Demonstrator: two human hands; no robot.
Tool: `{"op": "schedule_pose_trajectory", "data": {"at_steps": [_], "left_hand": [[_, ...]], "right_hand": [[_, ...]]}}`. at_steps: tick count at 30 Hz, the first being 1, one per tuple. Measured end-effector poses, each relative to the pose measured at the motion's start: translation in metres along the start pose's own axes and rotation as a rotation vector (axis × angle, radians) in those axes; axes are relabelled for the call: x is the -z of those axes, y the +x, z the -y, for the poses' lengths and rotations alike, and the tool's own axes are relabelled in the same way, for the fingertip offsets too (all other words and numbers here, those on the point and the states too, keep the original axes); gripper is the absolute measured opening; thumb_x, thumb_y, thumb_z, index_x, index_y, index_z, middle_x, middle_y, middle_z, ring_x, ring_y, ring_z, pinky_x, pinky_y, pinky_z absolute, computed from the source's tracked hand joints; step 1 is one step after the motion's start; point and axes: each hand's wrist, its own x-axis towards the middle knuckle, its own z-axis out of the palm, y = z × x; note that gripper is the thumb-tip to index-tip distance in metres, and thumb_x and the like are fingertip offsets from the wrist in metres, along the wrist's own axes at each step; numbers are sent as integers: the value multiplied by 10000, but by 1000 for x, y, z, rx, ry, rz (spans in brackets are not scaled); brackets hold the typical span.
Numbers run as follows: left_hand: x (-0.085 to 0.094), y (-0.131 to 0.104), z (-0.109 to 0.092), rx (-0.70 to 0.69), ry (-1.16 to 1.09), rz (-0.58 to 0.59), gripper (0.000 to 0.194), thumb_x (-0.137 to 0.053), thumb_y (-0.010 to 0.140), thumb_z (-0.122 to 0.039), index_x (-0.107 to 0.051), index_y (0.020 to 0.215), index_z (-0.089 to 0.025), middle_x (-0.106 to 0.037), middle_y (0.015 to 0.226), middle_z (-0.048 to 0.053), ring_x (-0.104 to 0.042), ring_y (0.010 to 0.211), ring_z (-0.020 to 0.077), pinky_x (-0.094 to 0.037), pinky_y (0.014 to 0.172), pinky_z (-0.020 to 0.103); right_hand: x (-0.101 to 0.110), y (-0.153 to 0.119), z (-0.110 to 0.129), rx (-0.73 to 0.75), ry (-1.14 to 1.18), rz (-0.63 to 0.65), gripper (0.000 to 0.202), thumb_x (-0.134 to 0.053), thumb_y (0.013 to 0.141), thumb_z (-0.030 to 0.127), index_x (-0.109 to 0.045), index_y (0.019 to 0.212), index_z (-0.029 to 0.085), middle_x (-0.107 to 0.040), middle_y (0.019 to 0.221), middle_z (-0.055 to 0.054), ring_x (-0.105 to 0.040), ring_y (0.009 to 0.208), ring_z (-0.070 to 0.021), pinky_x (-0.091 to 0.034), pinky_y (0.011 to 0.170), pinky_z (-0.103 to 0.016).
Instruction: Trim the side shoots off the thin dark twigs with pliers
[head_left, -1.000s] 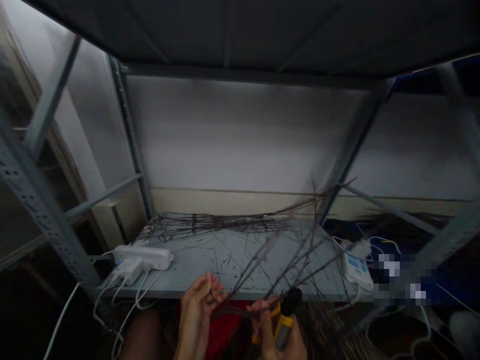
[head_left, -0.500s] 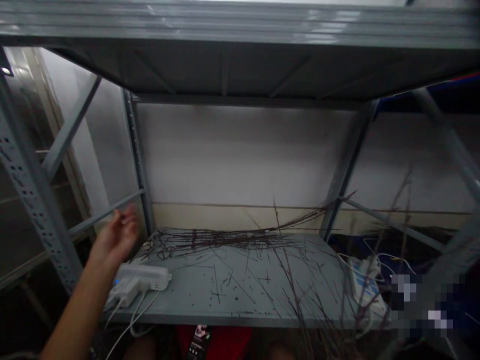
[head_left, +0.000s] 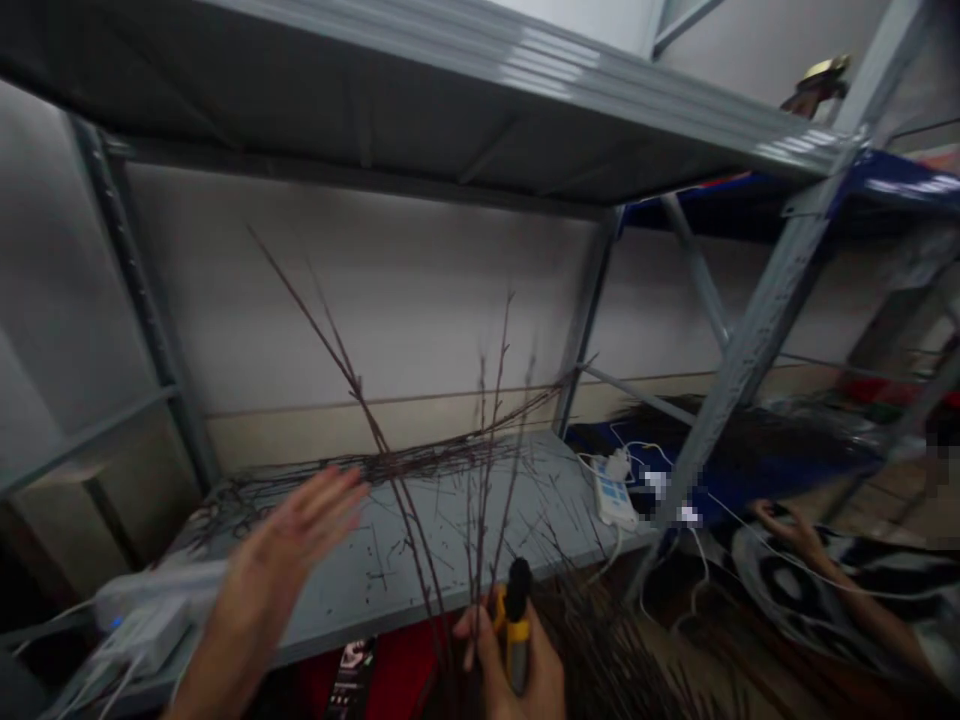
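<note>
My left hand [head_left: 289, 545] is raised in front of the shelf, its fingers stretched out and holding nothing. Low in the middle, my right hand [head_left: 517, 675] is closed around a pair of pliers [head_left: 517, 630] with yellow and black handles. Several long thin twigs [head_left: 484, 500] stand up from the fingers of that hand, their lower ends hidden. Two longer twigs [head_left: 382, 440] lean to the left between my hands. Behind them a bundle of dark twigs [head_left: 420, 462] lies along the back of the grey shelf [head_left: 330, 600].
White power strips stand at the shelf's left end [head_left: 150, 610] and right end [head_left: 613, 495], with trailing cables. More cut branches [head_left: 622, 640] fill the floor at lower right. Another person's arm [head_left: 847, 590] reaches in beyond the metal post [head_left: 757, 340]. Twig scraps litter the shelf.
The view has turned to the right. My right hand has come into view with pliers and twigs. My left hand has gone from loosely curled to stretched fingers.
</note>
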Motion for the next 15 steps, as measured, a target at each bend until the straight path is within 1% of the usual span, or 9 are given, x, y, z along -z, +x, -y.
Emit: {"op": "schedule_pose_trajectory", "data": {"at_steps": [1, 2, 3, 5, 6, 7, 10, 12, 15], "left_hand": [[-23, -17, 24, 67, 52, 65, 703, -871, 682, -493, -666, 1289, -203, -701, 1325, 176, -649, 1222, 394, -601, 954, 480], [-42, -31, 45, 124, 93, 122, 792, -927, 631, -404, -629, 1337, -203, -695, 1330, 185, -659, 1209, 390, -598, 953, 479], [-57, -42, 60, 163, 127, 141, 788, -918, 658, -376, -609, 1358, -190, -690, 1334, 191, -666, 1203, 375, -596, 953, 462], [-75, -51, 76, 208, 167, 94, 650, -833, 766, -420, -622, 1323, -160, -723, 1267, 194, -722, 1103, 345, -628, 861, 419], [-78, -50, 79, 217, 173, 59, 580, -788, 807, -447, -642, 1282, -146, -744, 1222, 191, -748, 1037, 327, -636, 817, 397], [-78, -48, 80, 223, 171, 31, 536, -762, 827, -464, -662, 1238, -135, -763, 1175, 186, -767, 970, 311, -639, 784, 381], [-69, -38, 81, 222, 148, 15, 500, -772, 818, -459, -686, 1166, -111, -788, 1098, 176, -781, 852, 268, -633, 790, 367], [-61, -34, 84, 224, 144, 27, 503, -761, 830, -453, -677, 1182, -104, -786, 1099, 180, -778, 835, 260, -635, 782, 370], [-53, -34, 92, 242, 129, 36, 491, -720, 869, -435, -640, 1234, -118, -771, 1141, 181, -774, 881, 274, -642, 748, 379]], "right_hand": [[-4, 0, 6, 2, -15, 50, 389, -676, 844, 580, -702, 855, 192, -712, 666, -58, -650, 549, -194, -559, 551, -276], [-8, 0, 11, -6, -26, 95, 383, -676, 854, 559, -713, 910, 182, -743, 751, -79, -698, 655, -216, -584, 631, -283], [-11, 1, 16, -20, -26, 126, 387, -682, 857, 540, -718, 977, 174, -766, 860, -100, -728, 782, -239, -597, 717, -294], [-15, 0, 22, -58, -4, 158, 409, -691, 861, 517, -713, 1072, 168, -766, 1032, -122, -724, 965, -267, -590, 838, -317], [-15, -1, 23, -79, 15, 164, 413, -692, 861, 516, -711, 1081, 167, -762, 1052, -121, -718, 985, -271, -587, 853, -323], [-14, -3, 22, -105, 36, 166, 414, -693, 859, 522, -712, 1068, 165, -762, 1022, -113, -721, 953, -268, -591, 831, -325], [-10, -5, 9, -225, 99, 134, 425, -730, 820, 551, -701, 980, 159, -735, 827, -64, -706, 717, -228, -589, 648, -302], [-6, -5, -2, -311, 171, 132, 431, -752, 803, 549, -682, 973, 159, -713, 784, -42, -672, 603, -191, -564, 562, -285], [-2, 0, -15, -365, 294, 142, 442, -771, 798, 521, -664, 1035, 164, -725, 835, -51, -684, 615, -184, -580, 587, -296]]}}
